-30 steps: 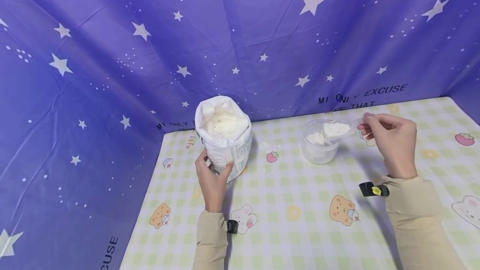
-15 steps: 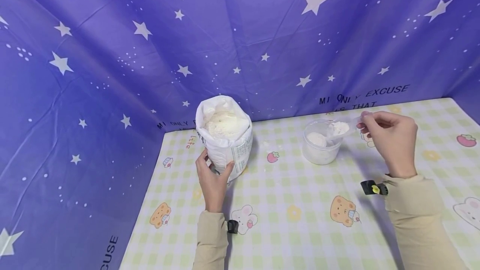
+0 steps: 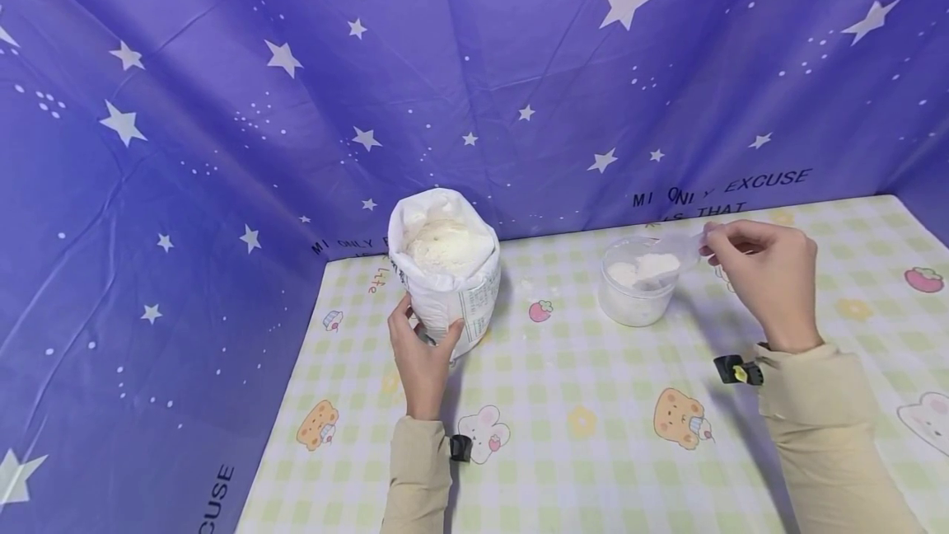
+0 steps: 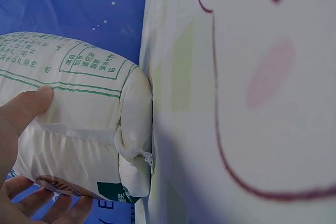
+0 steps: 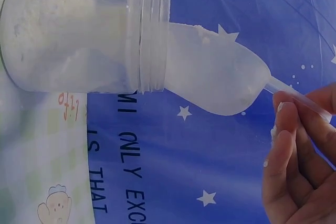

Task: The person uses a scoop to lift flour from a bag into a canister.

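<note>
An open white bag of pale powder [image 3: 452, 295] stands upright at the table's left. Around its lower side, my left hand [image 3: 421, 363] holds it with the thumb and fingers on opposite sides; green print shows on the bag [image 4: 79, 87] in the left wrist view. A clear plastic jar [image 3: 635, 305], with white powder inside, stands to the right. Between thumb and fingers, my right hand [image 3: 774, 283] pinches the thin handle of a translucent scoop [image 5: 220, 74]. The scoop's front end reaches into the jar's mouth. White specks of powder cling to the right fingertips [image 5: 285, 116].
A checked tablecloth [image 3: 549, 476] with cartoon prints covers the table. Behind and to the left hangs a purple star-patterned curtain [image 3: 445, 64]. Faint powder traces lie on the cloth between the bag and the jar.
My right hand has shifted slightly left, carrying the scoop further over the jar. The powder visible in the scoop has changed position. My left hand and the bag stay put.
</note>
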`<control>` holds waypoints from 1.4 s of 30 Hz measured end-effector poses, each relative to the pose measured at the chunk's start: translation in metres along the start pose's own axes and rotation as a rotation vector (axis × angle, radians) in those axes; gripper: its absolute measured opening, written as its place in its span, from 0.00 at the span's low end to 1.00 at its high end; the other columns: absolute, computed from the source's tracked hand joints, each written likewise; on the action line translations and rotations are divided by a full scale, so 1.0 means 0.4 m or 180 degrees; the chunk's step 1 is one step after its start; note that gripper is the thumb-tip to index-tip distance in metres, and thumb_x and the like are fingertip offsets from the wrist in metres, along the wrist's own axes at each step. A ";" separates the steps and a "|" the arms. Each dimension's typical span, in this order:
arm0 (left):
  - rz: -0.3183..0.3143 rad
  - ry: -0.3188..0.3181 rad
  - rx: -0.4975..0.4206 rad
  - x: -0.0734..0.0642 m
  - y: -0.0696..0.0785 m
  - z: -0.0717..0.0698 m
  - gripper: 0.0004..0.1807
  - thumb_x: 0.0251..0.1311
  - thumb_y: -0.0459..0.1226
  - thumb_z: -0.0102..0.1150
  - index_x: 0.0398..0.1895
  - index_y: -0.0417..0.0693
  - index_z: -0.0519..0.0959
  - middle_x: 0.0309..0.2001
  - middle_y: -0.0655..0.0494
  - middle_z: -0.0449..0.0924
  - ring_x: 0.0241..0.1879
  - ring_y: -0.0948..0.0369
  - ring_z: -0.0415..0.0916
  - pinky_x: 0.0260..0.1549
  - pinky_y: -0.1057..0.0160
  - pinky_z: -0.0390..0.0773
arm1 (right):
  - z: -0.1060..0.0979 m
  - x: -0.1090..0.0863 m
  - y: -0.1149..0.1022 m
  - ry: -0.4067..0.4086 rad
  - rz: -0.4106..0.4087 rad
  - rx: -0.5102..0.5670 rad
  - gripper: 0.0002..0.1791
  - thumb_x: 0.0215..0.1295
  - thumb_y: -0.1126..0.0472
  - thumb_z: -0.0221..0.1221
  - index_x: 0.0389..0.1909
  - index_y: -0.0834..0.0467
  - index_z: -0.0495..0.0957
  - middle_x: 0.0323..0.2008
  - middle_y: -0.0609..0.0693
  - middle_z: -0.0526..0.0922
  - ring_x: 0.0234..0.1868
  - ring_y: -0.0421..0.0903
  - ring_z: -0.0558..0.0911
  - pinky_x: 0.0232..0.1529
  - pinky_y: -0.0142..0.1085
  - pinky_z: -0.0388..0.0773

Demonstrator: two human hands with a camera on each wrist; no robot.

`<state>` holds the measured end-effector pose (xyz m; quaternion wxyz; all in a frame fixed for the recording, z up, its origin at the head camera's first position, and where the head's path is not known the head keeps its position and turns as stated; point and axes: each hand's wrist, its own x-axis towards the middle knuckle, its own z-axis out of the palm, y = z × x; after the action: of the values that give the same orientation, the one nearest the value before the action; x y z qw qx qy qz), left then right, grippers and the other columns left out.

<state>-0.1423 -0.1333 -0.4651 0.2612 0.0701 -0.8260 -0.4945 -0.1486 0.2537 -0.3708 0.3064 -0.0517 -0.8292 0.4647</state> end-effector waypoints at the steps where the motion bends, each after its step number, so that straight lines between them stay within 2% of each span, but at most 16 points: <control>1: -0.0001 0.0000 0.0000 0.001 0.001 0.000 0.46 0.45 0.34 0.79 0.67 0.40 0.64 0.61 0.45 0.67 0.62 0.51 0.67 0.61 0.55 0.78 | 0.000 0.001 0.000 0.0006 -0.0011 0.0001 0.12 0.64 0.59 0.62 0.27 0.63 0.88 0.16 0.26 0.79 0.16 0.25 0.77 0.16 0.18 0.70; 8: 0.0014 0.0002 -0.0008 0.005 0.005 0.002 0.46 0.45 0.35 0.78 0.67 0.40 0.64 0.61 0.44 0.67 0.62 0.51 0.67 0.61 0.56 0.78 | -0.001 0.005 -0.002 0.0052 -0.0063 0.0020 0.12 0.64 0.59 0.62 0.27 0.64 0.87 0.16 0.25 0.78 0.16 0.25 0.77 0.15 0.18 0.69; 15: -0.0010 -0.0016 0.0018 0.000 0.002 -0.003 0.45 0.45 0.35 0.78 0.67 0.40 0.64 0.62 0.45 0.67 0.62 0.51 0.67 0.61 0.56 0.78 | -0.003 -0.003 0.007 0.0022 -0.0108 -0.0036 0.13 0.64 0.58 0.63 0.25 0.61 0.87 0.14 0.27 0.78 0.14 0.27 0.75 0.12 0.22 0.65; 19: 0.0031 -0.0003 0.0023 -0.001 0.002 -0.004 0.45 0.46 0.35 0.78 0.67 0.40 0.63 0.61 0.44 0.67 0.62 0.51 0.67 0.61 0.56 0.78 | -0.004 -0.006 0.006 0.0035 -0.0074 0.0034 0.14 0.65 0.57 0.63 0.26 0.62 0.88 0.15 0.28 0.79 0.15 0.27 0.76 0.12 0.21 0.66; 27: 0.0024 -0.0019 0.0000 -0.003 0.003 -0.001 0.45 0.46 0.35 0.78 0.68 0.40 0.63 0.61 0.44 0.67 0.62 0.51 0.67 0.61 0.56 0.78 | -0.008 -0.010 -0.014 0.0145 -0.0090 0.0160 0.14 0.64 0.59 0.63 0.25 0.65 0.87 0.16 0.27 0.79 0.16 0.27 0.78 0.13 0.20 0.68; 35: 0.0009 -0.0017 0.0012 -0.001 0.002 -0.001 0.45 0.46 0.35 0.78 0.67 0.40 0.63 0.61 0.45 0.67 0.62 0.51 0.67 0.61 0.56 0.78 | 0.000 -0.003 -0.033 0.0201 0.0017 0.0293 0.12 0.64 0.61 0.63 0.30 0.67 0.88 0.17 0.27 0.81 0.18 0.28 0.80 0.15 0.19 0.71; 42: 0.0022 -0.0009 0.0030 -0.001 -0.001 0.000 0.46 0.45 0.35 0.78 0.68 0.40 0.63 0.61 0.45 0.67 0.63 0.51 0.67 0.61 0.56 0.78 | 0.014 0.002 -0.057 0.0351 -0.0150 0.0323 0.13 0.63 0.61 0.63 0.27 0.67 0.88 0.17 0.25 0.79 0.18 0.27 0.79 0.14 0.19 0.67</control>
<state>-0.1419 -0.1335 -0.4657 0.2614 0.0677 -0.8289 -0.4898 -0.1476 0.2369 -0.3543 0.3646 -0.0420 -0.7874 0.4953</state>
